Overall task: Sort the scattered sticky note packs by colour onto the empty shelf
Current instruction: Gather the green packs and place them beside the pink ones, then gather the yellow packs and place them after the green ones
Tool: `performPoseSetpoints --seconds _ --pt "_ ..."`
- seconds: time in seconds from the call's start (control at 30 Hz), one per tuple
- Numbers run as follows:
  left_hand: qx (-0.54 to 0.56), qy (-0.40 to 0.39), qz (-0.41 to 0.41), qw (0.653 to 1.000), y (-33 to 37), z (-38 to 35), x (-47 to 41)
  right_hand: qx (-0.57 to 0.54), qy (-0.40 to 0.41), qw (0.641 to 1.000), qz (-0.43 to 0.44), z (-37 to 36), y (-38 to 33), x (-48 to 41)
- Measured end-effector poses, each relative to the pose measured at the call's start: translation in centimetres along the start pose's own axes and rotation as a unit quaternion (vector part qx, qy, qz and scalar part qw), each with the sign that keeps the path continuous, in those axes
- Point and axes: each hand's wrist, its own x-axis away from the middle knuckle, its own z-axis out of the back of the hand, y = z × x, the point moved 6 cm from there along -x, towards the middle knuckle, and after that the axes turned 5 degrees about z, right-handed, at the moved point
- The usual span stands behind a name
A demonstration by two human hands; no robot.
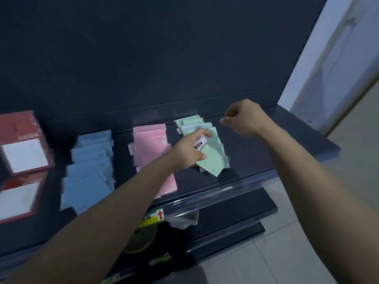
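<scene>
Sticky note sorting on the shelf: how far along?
Mostly done by the look of it: blue packs, pink packs and green packs lie in separate groups on the shelf. In hand: the left hand holds a green pack over the green group; the right hand hangs loosely closed. No stray packs in view.

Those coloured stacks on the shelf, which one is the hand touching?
The green stack, rightmost of the three; the left hand grips a green pack there.

Blue packs (88,171), pink packs (149,144) and green packs (205,144) lie in separate overlapping piles along the dark shelf (256,152).
</scene>
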Motion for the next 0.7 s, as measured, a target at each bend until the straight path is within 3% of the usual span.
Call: performPoseSetpoints --seconds 0.1,0.2,0.37,0.47,0.57,0.7 --pt "0.003 0.037 0.023 0.999 -0.7 -2.3 -2.3 0.004 -0.015 1.000 0.002 0.9 2.6 -0.5" --pt "-0.079 0.086 0.045 0.992 -1.7 -3.2 -3.4 0.002 -0.031 0.999 0.012 1.1 4.2 -1.1" --pt "-0.202 0.093 0.108 0.969 -2.8 -4.0 -3.4 0.000 -0.051 0.998 0.046 -0.1 4.3 -2.2" --pt "-0.300 0.109 0.094 0.943 -2.2 -4.4 -3.0 0.016 -0.061 0.994 0.084 -1.0 2.8 -2.7" --pt "-0.316 0.121 0.093 0.936 -1.7 -3.5 -1.6 0.034 -0.066 0.989 0.127 -1.5 0.3 -3.1" --pt "-0.321 0.223 0.082 0.917 0.4 2.8 2.7 0.091 -0.050 0.969 0.223 -2.3 -6.1 -3.1"
